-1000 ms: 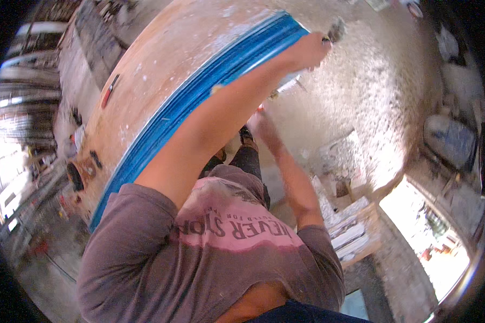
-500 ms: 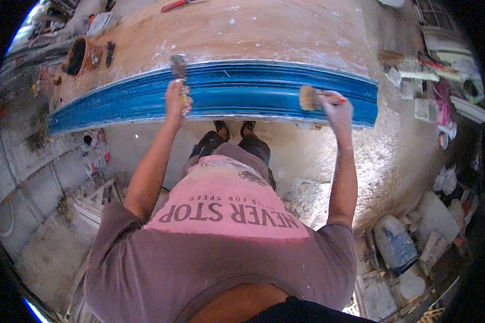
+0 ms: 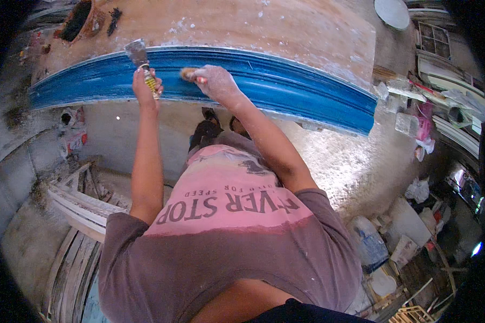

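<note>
With the blue piece [image 3: 291,81] beneath, my right hand [image 3: 219,84] grips the brush [image 3: 187,74], my left hand [image 3: 144,90] the scraper [image 3: 149,79], blade [image 3: 137,52] outward likely for safety.

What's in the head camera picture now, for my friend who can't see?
A person's right hand holds a brush at a long, ridged blue piece along the near edge of a white-spotted tan surface, while the left hand grips a scraper, blade pointing away.

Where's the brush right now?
In the head view, left of centre, the brush is in the right hand, over the blue moulding, to the right of the scraper.
</note>
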`<move>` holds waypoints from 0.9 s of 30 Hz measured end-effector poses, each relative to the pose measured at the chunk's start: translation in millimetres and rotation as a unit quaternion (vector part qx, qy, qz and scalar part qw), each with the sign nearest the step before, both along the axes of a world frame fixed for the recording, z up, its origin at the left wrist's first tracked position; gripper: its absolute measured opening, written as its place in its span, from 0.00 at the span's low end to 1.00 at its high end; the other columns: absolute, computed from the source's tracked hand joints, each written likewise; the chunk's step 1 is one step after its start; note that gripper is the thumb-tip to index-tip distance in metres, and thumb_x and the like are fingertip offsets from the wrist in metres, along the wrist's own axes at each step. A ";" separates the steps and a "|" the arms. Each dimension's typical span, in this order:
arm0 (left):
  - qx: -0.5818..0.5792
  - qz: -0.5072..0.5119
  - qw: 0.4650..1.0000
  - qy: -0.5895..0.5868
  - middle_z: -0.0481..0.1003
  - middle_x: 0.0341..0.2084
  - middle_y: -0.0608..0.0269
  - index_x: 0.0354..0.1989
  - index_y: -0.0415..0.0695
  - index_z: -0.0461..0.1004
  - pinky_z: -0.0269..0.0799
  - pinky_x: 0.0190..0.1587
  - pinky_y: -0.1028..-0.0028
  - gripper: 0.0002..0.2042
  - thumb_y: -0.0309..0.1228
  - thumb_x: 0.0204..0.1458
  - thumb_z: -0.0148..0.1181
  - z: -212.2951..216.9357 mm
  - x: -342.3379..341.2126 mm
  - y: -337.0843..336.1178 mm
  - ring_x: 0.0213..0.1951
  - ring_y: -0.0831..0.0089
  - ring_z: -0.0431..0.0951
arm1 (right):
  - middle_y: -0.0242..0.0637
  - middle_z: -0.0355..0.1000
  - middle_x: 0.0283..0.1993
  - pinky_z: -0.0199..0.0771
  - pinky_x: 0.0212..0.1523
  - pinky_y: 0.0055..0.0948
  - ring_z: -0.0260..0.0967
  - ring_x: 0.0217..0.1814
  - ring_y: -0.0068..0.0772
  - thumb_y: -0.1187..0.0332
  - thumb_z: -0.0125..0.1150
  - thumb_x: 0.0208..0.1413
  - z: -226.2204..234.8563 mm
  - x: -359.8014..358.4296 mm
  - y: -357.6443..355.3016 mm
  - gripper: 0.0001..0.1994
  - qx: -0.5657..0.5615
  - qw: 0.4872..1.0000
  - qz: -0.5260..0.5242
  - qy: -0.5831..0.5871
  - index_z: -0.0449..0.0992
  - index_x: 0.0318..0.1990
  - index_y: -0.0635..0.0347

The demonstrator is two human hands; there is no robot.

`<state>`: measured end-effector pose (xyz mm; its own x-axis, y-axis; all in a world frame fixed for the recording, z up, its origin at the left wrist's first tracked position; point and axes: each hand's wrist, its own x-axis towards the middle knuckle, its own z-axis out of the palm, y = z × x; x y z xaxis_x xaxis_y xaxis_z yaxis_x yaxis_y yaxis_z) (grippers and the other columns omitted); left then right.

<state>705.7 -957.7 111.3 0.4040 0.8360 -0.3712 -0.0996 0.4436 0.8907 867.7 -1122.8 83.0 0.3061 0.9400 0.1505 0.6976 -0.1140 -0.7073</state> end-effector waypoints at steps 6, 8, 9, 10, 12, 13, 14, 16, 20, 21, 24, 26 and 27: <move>-0.009 0.024 1.000 -0.006 0.69 0.30 0.67 0.49 0.47 0.67 0.59 0.15 0.79 0.10 0.39 0.67 0.47 -21.0 -69.6 -0.4 0.18 0.80 0.66 | 0.44 0.78 0.39 0.77 0.38 0.43 0.77 0.40 0.51 0.64 0.60 0.57 32.6 119.5 -184.1 0.08 -0.172 0.973 -0.129 -0.086 0.82 0.41 0.50; 0.001 -0.029 0.997 0.066 0.70 0.30 0.68 0.52 0.47 0.68 0.60 0.15 0.79 0.11 0.37 0.66 0.50 -22.3 -73.2 1.4 0.19 0.81 0.67 | 0.45 0.78 0.37 0.76 0.38 0.43 0.78 0.40 0.50 0.58 0.61 0.56 68.1 171.3 -264.6 0.11 -0.334 0.894 -0.218 -0.202 0.82 0.39 0.51; 0.004 -0.076 0.993 0.091 0.71 0.31 0.68 0.53 0.46 0.68 0.61 0.16 0.79 0.12 0.36 0.65 0.51 -23.1 -63.1 6.4 0.19 0.81 0.68 | 0.48 0.78 0.36 0.76 0.39 0.44 0.78 0.40 0.50 0.55 0.59 0.57 58.2 210.7 -341.3 0.12 -0.387 0.856 -0.241 -0.243 0.83 0.36 0.52; 0.017 -0.120 0.984 0.128 0.71 0.32 0.68 0.55 0.47 0.69 0.61 0.16 0.79 0.13 0.36 0.65 0.52 -22.3 -62.4 4.2 0.19 0.82 0.68 | 0.47 0.80 0.37 0.77 0.40 0.41 0.79 0.41 0.46 0.54 0.60 0.57 73.9 226.5 -348.1 0.13 -0.541 0.748 -0.286 -0.254 0.84 0.36 0.51; 0.049 -0.186 0.959 0.206 0.73 0.33 0.67 0.58 0.47 0.69 0.63 0.18 0.80 0.16 0.35 0.64 0.54 -16.0 -54.3 2.0 0.20 0.83 0.69 | 0.39 0.80 0.34 0.77 0.37 0.41 0.79 0.37 0.45 0.57 0.60 0.58 102.1 196.8 -290.5 0.10 -0.383 0.832 -0.343 -0.208 0.85 0.36 0.47; 0.107 -0.277 0.924 0.241 0.75 0.36 0.68 0.62 0.47 0.69 0.69 0.24 0.75 0.19 0.35 0.63 0.56 -20.7 -49.5 7.3 0.25 0.81 0.73 | 0.41 0.80 0.35 0.77 0.37 0.40 0.79 0.37 0.46 0.60 0.60 0.57 97.8 169.6 -263.9 0.09 -0.257 0.898 -0.316 -0.168 0.84 0.37 0.50; 0.213 -0.322 0.899 0.209 0.75 0.38 0.68 0.61 0.48 0.70 0.71 0.27 0.73 0.19 0.36 0.63 0.56 -31.0 -45.3 4.4 0.28 0.78 0.74 | 0.42 0.80 0.36 0.77 0.38 0.40 0.79 0.37 0.46 0.63 0.61 0.57 83.8 142.4 -235.1 0.08 -0.113 0.943 -0.290 -0.117 0.84 0.37 0.52; 0.422 -0.382 0.814 0.114 0.76 0.42 0.68 0.60 0.50 0.71 0.75 0.34 0.68 0.18 0.36 0.63 0.56 -59.8 -29.1 9.1 0.34 0.71 0.78 | 0.43 0.80 0.43 0.78 0.45 0.33 0.80 0.43 0.41 0.70 0.65 0.55 77.8 90.9 -166.7 0.09 -0.050 0.984 -0.118 -0.122 0.83 0.43 0.57; 0.462 -0.571 0.640 0.227 0.76 0.45 0.63 0.57 0.56 0.72 0.75 0.45 0.63 0.16 0.36 0.61 0.58 -10.1 21.8 -1.1 0.45 0.59 0.79 | 0.40 0.81 0.41 0.77 0.44 0.30 0.80 0.43 0.38 0.69 0.65 0.55 19.9 62.9 -177.0 0.07 -0.054 0.952 -0.301 -0.010 0.83 0.41 0.54; 0.480 -0.588 0.605 0.242 0.76 0.46 0.63 0.55 0.57 0.73 0.75 0.46 0.63 0.15 0.36 0.61 0.58 -2.7 30.9 -0.8 0.45 0.59 0.78 | 0.39 0.81 0.41 0.77 0.44 0.30 0.80 0.42 0.36 0.69 0.65 0.55 20.6 76.7 -207.5 0.07 -0.069 0.932 -0.355 -0.032 0.83 0.41 0.54; 0.463 -0.621 0.588 0.233 0.76 0.47 0.60 0.55 0.55 0.73 0.73 0.49 0.63 0.14 0.35 0.61 0.57 -8.1 35.6 9.6 0.47 0.57 0.78 | 0.37 0.82 0.39 0.76 0.42 0.26 0.79 0.38 0.28 0.69 0.67 0.54 49.9 104.3 -297.0 0.09 -0.116 0.867 -0.479 -0.070 0.83 0.43 0.56; 0.427 -0.630 0.616 0.202 0.76 0.48 0.57 0.57 0.51 0.72 0.73 0.51 0.62 0.16 0.35 0.62 0.56 -22.2 42.2 22.9 0.49 0.55 0.77 | 0.33 0.81 0.38 0.74 0.46 0.24 0.76 0.40 0.22 0.70 0.67 0.56 62.1 103.2 -356.7 0.10 0.005 0.823 -0.561 0.091 0.82 0.43 0.64; 0.406 -0.633 0.632 0.187 0.76 0.49 0.56 0.58 0.49 0.72 0.73 0.52 0.62 0.16 0.35 0.62 0.56 -33.4 44.3 30.7 0.50 0.54 0.77 | 0.35 0.80 0.40 0.73 0.47 0.24 0.75 0.42 0.23 0.69 0.67 0.56 61.6 98.1 -384.1 0.11 0.031 0.801 -0.589 0.102 0.81 0.43 0.67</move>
